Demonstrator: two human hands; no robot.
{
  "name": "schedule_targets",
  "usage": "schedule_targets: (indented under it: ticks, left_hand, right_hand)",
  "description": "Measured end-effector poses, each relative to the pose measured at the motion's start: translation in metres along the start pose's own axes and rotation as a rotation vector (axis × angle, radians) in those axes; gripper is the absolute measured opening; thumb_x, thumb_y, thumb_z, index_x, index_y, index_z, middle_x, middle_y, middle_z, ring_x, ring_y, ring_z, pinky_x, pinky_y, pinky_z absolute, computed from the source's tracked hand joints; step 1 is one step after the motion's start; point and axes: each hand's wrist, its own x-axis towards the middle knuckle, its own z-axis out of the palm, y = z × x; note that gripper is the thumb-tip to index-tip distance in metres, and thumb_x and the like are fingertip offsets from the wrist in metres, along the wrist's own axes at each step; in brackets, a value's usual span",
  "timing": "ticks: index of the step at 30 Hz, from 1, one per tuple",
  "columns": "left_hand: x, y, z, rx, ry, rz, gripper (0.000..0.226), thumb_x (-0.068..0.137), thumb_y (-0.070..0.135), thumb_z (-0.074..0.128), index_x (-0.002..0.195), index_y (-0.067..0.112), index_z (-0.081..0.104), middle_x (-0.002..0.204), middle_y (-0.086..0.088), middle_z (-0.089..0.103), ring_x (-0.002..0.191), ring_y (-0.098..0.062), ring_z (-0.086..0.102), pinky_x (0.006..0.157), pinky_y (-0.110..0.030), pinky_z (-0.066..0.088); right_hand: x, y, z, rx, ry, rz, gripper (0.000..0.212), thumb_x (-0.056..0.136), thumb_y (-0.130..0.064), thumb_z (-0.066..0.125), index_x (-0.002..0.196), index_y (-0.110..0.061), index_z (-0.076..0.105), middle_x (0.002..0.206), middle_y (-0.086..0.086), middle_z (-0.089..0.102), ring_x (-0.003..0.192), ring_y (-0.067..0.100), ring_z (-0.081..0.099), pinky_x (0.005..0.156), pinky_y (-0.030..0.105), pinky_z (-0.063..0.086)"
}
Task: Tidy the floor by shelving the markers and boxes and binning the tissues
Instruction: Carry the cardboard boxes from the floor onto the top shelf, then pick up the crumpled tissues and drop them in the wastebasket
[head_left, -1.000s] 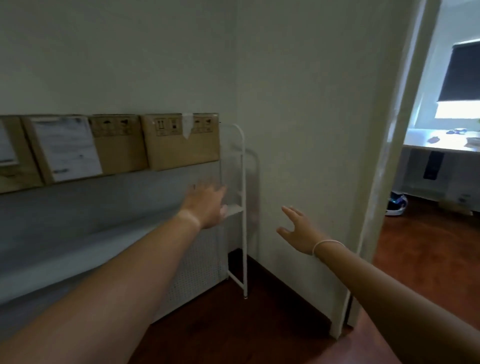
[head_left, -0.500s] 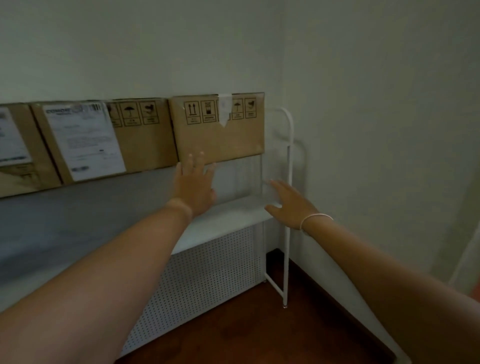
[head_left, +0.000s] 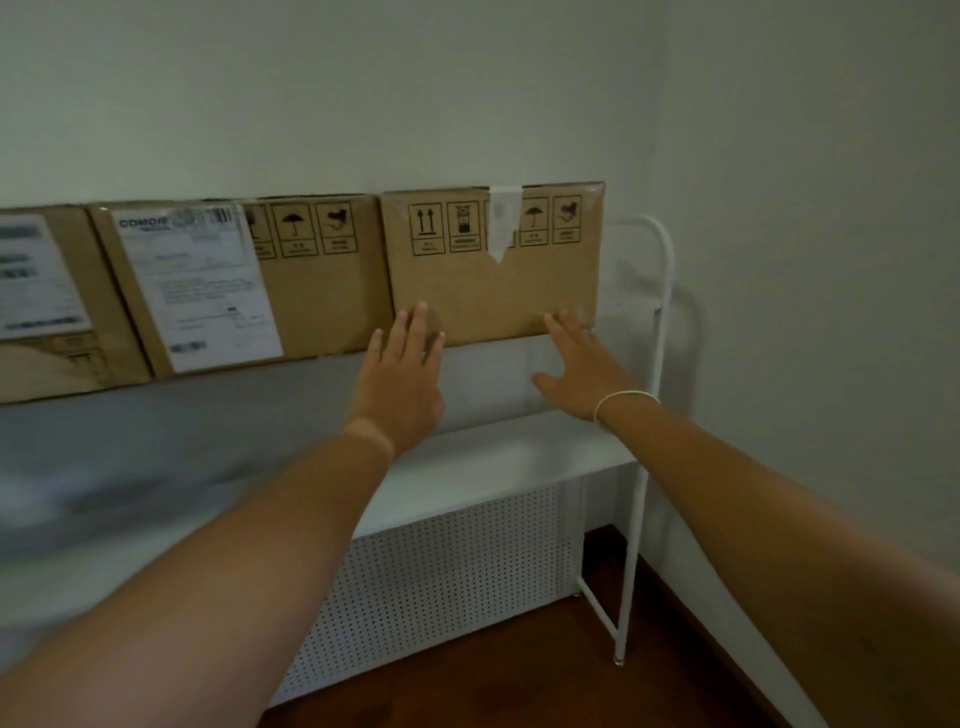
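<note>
— On the white shelf (head_left: 519, 457), at about 12 o'clock, what?
— Three cardboard boxes in a row, upright against the wall (head_left: 363, 93). Right box (head_left: 493, 270) at 12 o'clock, with black handling symbols and a strip of white tape (head_left: 501, 223) over the top edge. Middle box (head_left: 244, 280) at 10 o'clock, with a white paper label (head_left: 192, 286) on the front. Left box (head_left: 47, 306) at 9 o'clock, cut by the frame edge, also with a label, too blurred to read.

— And the hands?
— Both raised toward the right box. Left hand (head_left: 402, 379) flat, fingers straight and spread, fingertips (head_left: 421, 312) over the lower left part of the box front. Right hand (head_left: 582, 369) flat too, fingers straight, tips at the lower right corner of the same box. Real touching or just very near: cannot tell. Nothing gripped by either hand. Thin white band (head_left: 623, 400) around the right wrist.

— Below the boxes?
— Bare shelf board, then a white panel with small holes (head_left: 441, 571) at 6 o'clock. White tube frame (head_left: 649, 415) at 3 o'clock, standing on the dark wooden floor (head_left: 493, 675), just beside the corner of the room.

— Markers or tissues?
— None visible from this angle.
</note>
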Motion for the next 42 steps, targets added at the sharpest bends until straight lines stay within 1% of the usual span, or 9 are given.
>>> schedule_targets:
  ticks: [4, 9, 15, 18, 25, 29, 35, 38, 42]
  left_hand:
    - [0.009, -0.004, 0.004, 0.014, -0.067, -0.037, 0.065, 0.099, 0.035, 0.028, 0.153, 0.012, 0.001, 0.161, -0.011, -0.013, 0.149, -0.032, -0.001, 0.120, -0.044, 0.006]
    - [0.011, -0.005, 0.010, -0.004, -0.155, -0.067, 0.066, 0.099, 0.035, 0.032, 0.153, 0.012, 0.002, 0.162, -0.008, -0.010, 0.149, -0.031, -0.002, 0.120, -0.043, 0.008]
    - [-0.022, 0.006, 0.012, -0.059, -0.267, -0.073, 0.065, 0.100, 0.035, 0.031, 0.153, 0.010, 0.003, 0.161, -0.012, -0.009, 0.149, -0.033, -0.002, 0.120, -0.045, 0.008]
    - [-0.056, 0.018, 0.012, -0.105, -0.301, -0.084, 0.063, 0.099, 0.033, 0.031, 0.153, 0.010, 0.005, 0.161, -0.013, -0.004, 0.149, -0.033, 0.001, 0.120, -0.044, 0.009]
    - [-0.153, 0.072, 0.014, -0.230, -0.423, -0.107, 0.065, 0.099, 0.033, 0.035, 0.153, 0.012, 0.005, 0.162, -0.012, -0.004, 0.149, -0.032, 0.001, 0.121, -0.043, 0.009]
    - [-0.216, 0.107, 0.022, -0.289, -0.534, -0.103, 0.067, 0.099, 0.033, 0.036, 0.154, 0.014, 0.003, 0.162, -0.011, -0.004, 0.149, -0.032, 0.002, 0.121, -0.044, 0.009]
    - [-0.319, 0.158, 0.051, -0.347, -0.624, -0.143, 0.065, 0.097, 0.036, 0.037, 0.153, 0.014, 0.012, 0.162, -0.012, 0.004, 0.149, -0.032, 0.008, 0.121, -0.044, 0.013]
    - [-0.364, 0.182, 0.070, -0.366, -0.729, -0.156, 0.066, 0.098, 0.038, 0.037, 0.154, 0.018, 0.009, 0.162, -0.010, 0.001, 0.149, -0.030, 0.007, 0.121, -0.043, 0.012]
    - [-0.425, 0.207, 0.105, -0.408, -0.889, -0.239, 0.065, 0.098, 0.039, 0.037, 0.153, 0.023, 0.007, 0.162, -0.007, -0.003, 0.149, -0.033, 0.005, 0.119, -0.046, 0.016]
  right_hand:
    - [0.023, 0.004, 0.008, -0.030, -0.049, 0.019, 0.076, 0.091, -0.045, 0.044, 0.150, -0.028, -0.002, 0.158, -0.010, -0.014, 0.147, 0.032, -0.001, 0.116, 0.053, 0.016]
    - [0.040, 0.003, 0.009, 0.013, -0.099, 0.031, 0.075, 0.092, -0.046, 0.043, 0.150, -0.027, 0.000, 0.158, -0.010, -0.017, 0.147, 0.032, -0.001, 0.118, 0.051, 0.013]
    - [0.010, 0.007, 0.021, 0.043, -0.156, 0.021, 0.074, 0.092, -0.046, 0.044, 0.150, -0.026, 0.003, 0.159, -0.007, -0.009, 0.147, 0.031, -0.001, 0.118, 0.048, 0.013]
    - [-0.028, 0.014, 0.039, 0.086, -0.205, -0.004, 0.074, 0.092, -0.043, 0.046, 0.150, -0.025, 0.004, 0.160, -0.005, -0.005, 0.147, 0.029, 0.001, 0.119, 0.045, 0.012]
    - [-0.150, 0.043, 0.089, 0.130, -0.353, 0.002, 0.077, 0.089, -0.044, 0.050, 0.150, -0.025, 0.007, 0.160, -0.003, 0.002, 0.147, 0.028, 0.007, 0.117, 0.050, 0.018]
    - [-0.228, 0.060, 0.116, 0.144, -0.479, 0.041, 0.075, 0.090, -0.044, 0.050, 0.150, -0.026, 0.008, 0.160, -0.003, 0.002, 0.147, 0.027, 0.006, 0.118, 0.050, 0.017]
    - [-0.343, 0.082, 0.164, 0.194, -0.604, 0.140, 0.074, 0.089, -0.044, 0.051, 0.149, -0.030, 0.010, 0.160, -0.009, 0.001, 0.147, 0.026, 0.006, 0.117, 0.051, 0.018]
    - [-0.392, 0.100, 0.198, 0.186, -0.700, 0.208, 0.076, 0.087, -0.046, 0.053, 0.149, -0.031, 0.011, 0.160, -0.009, 0.002, 0.147, 0.028, 0.007, 0.117, 0.051, 0.017]
    - [-0.442, 0.127, 0.248, 0.152, -0.815, 0.281, 0.081, 0.084, -0.047, 0.057, 0.149, -0.031, 0.011, 0.160, -0.004, 0.002, 0.146, 0.029, 0.013, 0.116, 0.047, 0.021]
